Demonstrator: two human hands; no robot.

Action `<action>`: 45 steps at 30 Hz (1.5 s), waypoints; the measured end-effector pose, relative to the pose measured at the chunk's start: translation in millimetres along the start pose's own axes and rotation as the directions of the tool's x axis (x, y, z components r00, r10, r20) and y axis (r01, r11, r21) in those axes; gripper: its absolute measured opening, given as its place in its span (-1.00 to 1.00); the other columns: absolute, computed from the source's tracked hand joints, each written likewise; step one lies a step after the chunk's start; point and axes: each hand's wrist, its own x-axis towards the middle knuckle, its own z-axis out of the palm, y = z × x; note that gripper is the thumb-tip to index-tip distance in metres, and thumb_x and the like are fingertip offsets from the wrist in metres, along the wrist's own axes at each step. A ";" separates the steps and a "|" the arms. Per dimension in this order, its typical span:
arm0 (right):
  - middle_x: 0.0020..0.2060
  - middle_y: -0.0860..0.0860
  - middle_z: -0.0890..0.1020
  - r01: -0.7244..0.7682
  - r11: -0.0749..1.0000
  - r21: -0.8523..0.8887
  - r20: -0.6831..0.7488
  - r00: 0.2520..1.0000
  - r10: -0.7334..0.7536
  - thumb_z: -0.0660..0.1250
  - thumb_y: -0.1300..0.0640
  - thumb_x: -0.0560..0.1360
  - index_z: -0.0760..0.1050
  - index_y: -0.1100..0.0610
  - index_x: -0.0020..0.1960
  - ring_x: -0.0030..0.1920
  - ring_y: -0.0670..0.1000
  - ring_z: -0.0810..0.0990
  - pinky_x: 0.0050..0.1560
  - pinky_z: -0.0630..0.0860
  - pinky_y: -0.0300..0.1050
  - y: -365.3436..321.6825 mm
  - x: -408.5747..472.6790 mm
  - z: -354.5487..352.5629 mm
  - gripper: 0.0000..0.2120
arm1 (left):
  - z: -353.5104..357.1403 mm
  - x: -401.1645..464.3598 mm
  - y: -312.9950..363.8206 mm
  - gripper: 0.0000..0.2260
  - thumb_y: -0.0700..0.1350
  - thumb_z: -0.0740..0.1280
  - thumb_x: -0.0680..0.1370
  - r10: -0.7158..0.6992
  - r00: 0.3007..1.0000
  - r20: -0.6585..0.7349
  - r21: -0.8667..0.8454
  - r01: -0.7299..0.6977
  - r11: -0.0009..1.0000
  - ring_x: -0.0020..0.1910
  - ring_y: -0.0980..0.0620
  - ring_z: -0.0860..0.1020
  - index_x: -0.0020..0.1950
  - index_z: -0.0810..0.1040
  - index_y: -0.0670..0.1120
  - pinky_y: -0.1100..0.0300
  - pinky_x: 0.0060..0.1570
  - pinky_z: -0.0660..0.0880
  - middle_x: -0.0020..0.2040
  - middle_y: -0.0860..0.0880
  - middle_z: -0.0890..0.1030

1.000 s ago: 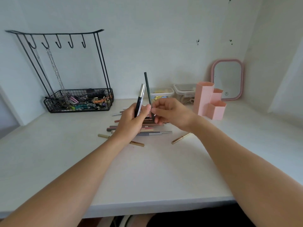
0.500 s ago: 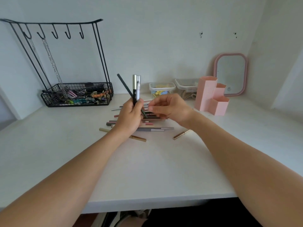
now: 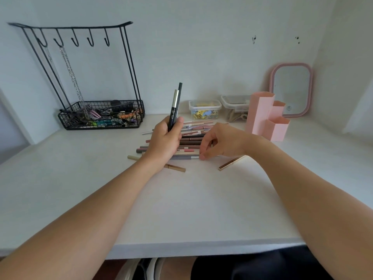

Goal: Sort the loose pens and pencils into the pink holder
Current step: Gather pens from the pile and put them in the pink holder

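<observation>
Near the table's (image 3: pixel 84 199) far edge, the left hand (image 3: pixel 164 141) grips two pens (image 3: pixel 174 107) upright, tips up, just left of a loose pile (image 3: pixel 190 139) of over a dozen pens and pencils lying mostly left-to-right. One three-compartment pink holder (image 3: pixel 266 116) stands right of the pile, toward the far right corner. A second ago the right hand (image 3: pixel 220 143) held the dark pen up beside the left; that pen now sits in the left hand's grip, while the right has dropped and pinches the end of a grey pencil (image 3: pixel 186 157) at the pile's near side.
</observation>
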 end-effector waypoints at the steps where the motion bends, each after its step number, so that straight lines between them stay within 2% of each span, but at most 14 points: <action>1: -0.34 -0.13 0.64 -0.002 1.000 -0.009 0.003 1.000 0.002 0.56 0.04 0.37 0.71 0.04 -0.18 -0.37 -0.21 0.50 -0.28 0.40 -0.41 1.1 0.6 0.4 -0.90 | -0.1 -0.5 1.2 -0.71 0.04 0.22 0.69 -0.007 1.000 0.001 -0.020 0.007 1.000 -0.56 0.16 0.22 -0.18 0.30 -0.04 0.29 -0.57 0.17 -0.49 0.16 0.30; 5: -0.32 -0.10 0.65 -0.030 0.999 -0.036 0.016 0.999 0.030 0.56 0.01 0.37 0.68 0.01 -0.23 -0.30 -0.12 0.55 -0.16 0.48 -0.23 6.6 1.9 -1.6 -0.89 | -1.3 -0.1 5.1 -0.68 0.04 0.21 0.69 -0.033 0.999 -0.031 -0.101 0.030 0.994 -0.55 0.15 0.20 -0.20 0.24 -0.03 0.31 -0.59 0.15 -0.42 0.06 0.26; 11: -0.26 0.04 0.70 -0.028 1.000 0.001 -0.008 1.000 0.028 0.54 0.12 0.41 0.67 0.03 -0.21 -0.31 -0.11 0.55 -0.16 0.48 -0.20 16.4 -5.5 -20.3 -0.93 | -4.2 0.7 7.0 -0.70 0.03 0.13 0.72 -0.066 0.994 -0.084 -0.128 0.054 0.990 -0.53 0.14 0.22 -0.17 0.33 -0.06 0.29 -0.58 0.14 -0.41 0.06 0.30; 16: -0.39 -0.04 0.55 -0.056 0.998 0.043 -0.158 0.985 0.062 0.43 0.14 0.52 0.68 0.13 -0.05 -0.46 -0.20 0.41 -0.37 0.36 -0.37 20.2 -10.2 -33.1 -0.91 | -5.7 1.6 9.5 -0.68 0.08 0.21 0.69 -0.105 0.970 -0.217 -0.222 0.056 0.974 -0.57 0.15 0.19 -0.20 0.36 -0.04 0.29 -0.59 0.13 -0.48 0.10 0.27; 18: -0.39 0.01 0.50 -0.028 0.973 0.229 -0.213 0.974 0.078 0.38 0.17 0.56 0.66 0.20 -0.01 -0.46 -0.15 0.38 -0.41 0.33 -0.32 13.4 -9.2 -29.5 -0.88 | -7.4 1.9 10.3 -0.64 0.14 0.28 0.64 -0.121 0.973 -0.198 -0.233 0.073 0.970 -0.55 0.13 0.17 -0.23 0.30 -0.01 0.25 -0.56 0.10 -0.50 0.12 0.25; 21: -0.32 0.11 0.57 0.117 0.767 0.631 -0.236 0.971 0.045 0.38 0.26 0.55 0.60 0.25 -0.04 -0.37 -0.03 0.52 -0.36 0.47 -0.26 -6.9 -4.9 -9.7 -0.95 | -5.0 -2.2 12.7 -0.63 0.18 0.40 0.55 -0.133 0.989 -0.066 -0.248 0.113 0.962 -0.51 0.10 0.14 -0.21 0.30 0.01 0.23 -0.55 0.08 -0.46 0.09 0.22; 26: -0.27 0.14 0.63 0.216 0.652 0.727 -0.309 0.951 0.030 0.44 0.27 0.48 0.59 0.41 0.06 -0.33 0.00 0.60 -0.24 0.62 -0.14 -25.7 2.2 24.0 -0.77 | 3.3 -5.5 16.0 -0.66 0.10 0.49 0.48 -0.122 0.992 -0.010 -0.222 0.117 0.968 -0.60 0.19 0.36 -0.23 0.40 -0.03 0.36 -0.60 0.25 -0.50 0.12 0.40; 29: -0.32 0.16 0.63 0.248 0.667 0.702 -0.350 0.936 0.021 0.47 0.30 0.46 0.63 0.39 -0.01 -0.34 0.05 0.58 -0.13 0.63 0.03 -26.1 3.6 32.4 -0.83 | 4.1 -8.2 18.3 -0.73 0.01 0.54 0.46 -0.114 0.993 0.037 -0.245 0.120 0.962 -0.54 0.10 0.49 -0.19 0.49 -0.05 0.22 -0.50 0.48 -0.41 0.01 0.54; 31: -0.35 0.18 0.63 0.273 0.678 0.682 -0.375 0.927 0.005 0.46 0.35 0.45 0.64 0.40 -0.05 -0.36 0.06 0.58 -0.17 0.63 0.04 -29.4 3.7 38.7 -0.88 | 5.2 -9.8 18.6 -0.78 -0.03 0.54 0.47 -0.125 0.990 0.064 -0.229 0.137 0.964 -0.43 -0.06 0.57 -0.16 0.54 -0.09 -0.11 -0.27 0.67 -0.33 -0.13 0.60; 33: -0.36 0.19 0.64 0.265 0.682 0.682 -0.383 0.923 0.025 0.46 0.37 0.44 0.64 0.42 -0.06 -0.37 0.07 0.59 -0.20 0.63 0.02 -33.2 5.9 41.8 -0.88 | 5.1 -8.8 18.0 -0.80 -0.03 0.46 0.55 -0.140 0.990 0.016 -0.176 0.140 0.974 -0.36 -0.17 0.61 -0.16 0.54 -0.10 -0.29 -0.19 0.65 -0.24 -0.24 0.62; 35: -0.30 0.20 0.69 0.225 0.755 0.617 -0.382 0.923 0.037 0.51 0.31 0.42 0.66 0.36 -0.07 -0.32 0.12 0.65 -0.13 0.64 0.02 -37.5 8.0 38.1 -0.87 | 3.8 -5.6 16.8 -0.75 -0.01 0.35 0.61 -0.122 0.990 -0.076 -0.116 0.113 0.987 -0.32 -0.19 0.60 -0.21 0.50 -0.10 -0.20 -0.23 0.66 -0.26 -0.22 0.60; 38: -0.18 0.06 0.72 0.197 0.961 0.193 -0.353 0.928 -0.119 0.58 0.14 0.35 0.69 0.16 -0.09 -0.23 -0.02 0.64 -0.10 0.57 -0.17 -44.2 13.9 24.2 -0.82 | -5.3 2.7 15.9 -0.63 0.00 0.25 0.66 -0.094 0.970 -0.226 -0.072 0.080 0.994 -0.45 -0.03 0.50 -0.32 0.40 -0.09 0.17 -0.46 0.45 -0.39 -0.05 0.49; 41: -0.15 -0.07 0.67 0.215 0.956 -0.202 -0.186 0.950 -0.253 0.58 0.04 0.35 0.68 0.07 -0.04 -0.21 -0.08 0.56 -0.21 0.42 -0.37 -49.9 22.4 23.3 -0.77 | -14.5 7.2 18.3 -0.62 0.02 0.19 0.69 -0.093 0.952 -0.291 -0.111 0.063 0.992 -0.42 0.02 0.54 -0.30 0.42 -0.07 0.20 -0.51 0.40 -0.41 0.00 0.55; 45: -0.28 -0.18 0.61 0.198 0.963 -0.182 -0.096 0.971 -0.218 0.58 0.01 0.35 0.71 0.05 -0.04 -0.30 -0.24 0.48 -0.28 0.33 -0.46 -43.7 26.5 37.3 -0.78 | -17.2 7.2 19.7 -0.66 0.09 0.15 0.70 -0.119 0.945 -0.303 -0.226 0.050 0.973 -0.46 0.05 0.56 -0.17 0.41 -0.08 0.18 -0.52 0.53 -0.40 -0.04 0.49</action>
